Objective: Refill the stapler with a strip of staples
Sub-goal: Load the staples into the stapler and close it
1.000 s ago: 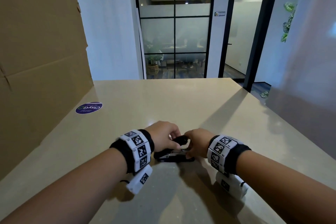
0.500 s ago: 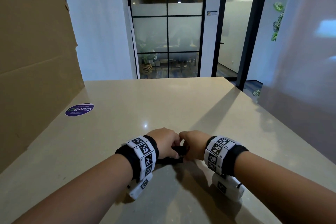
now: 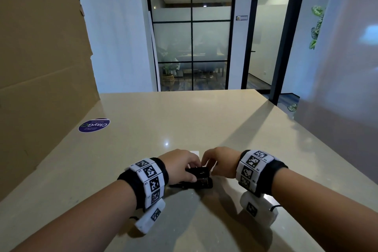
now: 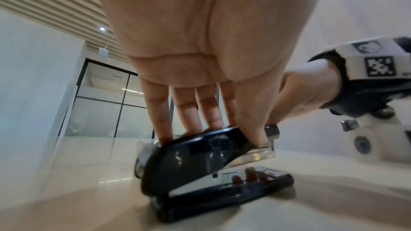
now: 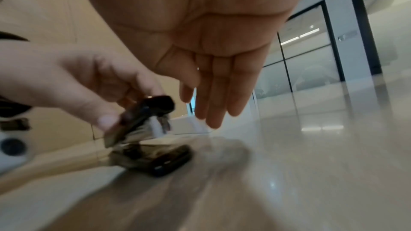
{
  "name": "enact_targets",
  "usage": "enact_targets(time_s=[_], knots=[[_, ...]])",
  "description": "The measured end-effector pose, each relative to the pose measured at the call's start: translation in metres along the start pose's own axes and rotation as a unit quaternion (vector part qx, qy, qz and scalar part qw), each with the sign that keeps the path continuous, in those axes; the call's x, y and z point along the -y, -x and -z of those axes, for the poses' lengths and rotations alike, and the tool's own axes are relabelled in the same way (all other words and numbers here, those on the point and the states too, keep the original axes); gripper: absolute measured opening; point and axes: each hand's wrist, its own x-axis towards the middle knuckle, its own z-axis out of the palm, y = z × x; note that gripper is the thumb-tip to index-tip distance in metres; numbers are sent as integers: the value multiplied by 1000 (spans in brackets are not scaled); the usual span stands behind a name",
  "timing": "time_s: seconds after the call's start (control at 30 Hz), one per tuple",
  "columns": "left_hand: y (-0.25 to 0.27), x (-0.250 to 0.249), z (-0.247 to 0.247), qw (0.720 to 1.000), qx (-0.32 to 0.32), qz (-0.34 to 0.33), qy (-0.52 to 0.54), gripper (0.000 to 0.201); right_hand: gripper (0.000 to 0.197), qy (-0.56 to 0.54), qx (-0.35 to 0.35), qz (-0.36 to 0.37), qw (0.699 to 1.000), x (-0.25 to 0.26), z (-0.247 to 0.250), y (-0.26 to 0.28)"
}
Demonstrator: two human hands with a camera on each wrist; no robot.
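Note:
A black stapler (image 3: 199,178) lies on the beige table (image 3: 184,118) near its front edge. My left hand (image 3: 180,166) grips its top arm from above, thumb on the near side and fingers on the far side; in the left wrist view the stapler (image 4: 200,155) shows its black arm and metal magazine raised off the base. My right hand (image 3: 216,161) hovers just right of the stapler's front end. In the right wrist view its fingers (image 5: 213,97) hang straight and hold nothing I can see. No staple strip shows.
A small white flat object (image 3: 194,152) lies on the table just behind my hands. A tall cardboard sheet (image 3: 41,67) stands along the left edge, with a round purple sticker (image 3: 94,125) beside it. A grey panel closes the right side.
My right hand has come off the stapler and opened beside it. The left hand keeps its grip. The white object behind the hands has come into sight.

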Motion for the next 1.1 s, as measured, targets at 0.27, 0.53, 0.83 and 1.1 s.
enact_targets(time_s=[0.27, 0.53, 0.83, 1.1], knots=[[17, 13, 6, 992, 0, 24, -122, 39, 56, 70, 5, 18, 997, 8, 5, -32], [14, 15, 8, 990, 9, 34, -136, 33, 47, 93, 30, 14, 995, 7, -2, -44], [-15, 1, 5, 991, 9, 40, -125, 33, 40, 133, -1, -39, 990, -25, 9, -28], [-61, -40, -7, 997, -13, 33, -70, 52, 33, 95, -51, -115, 988, -82, 23, 2]])
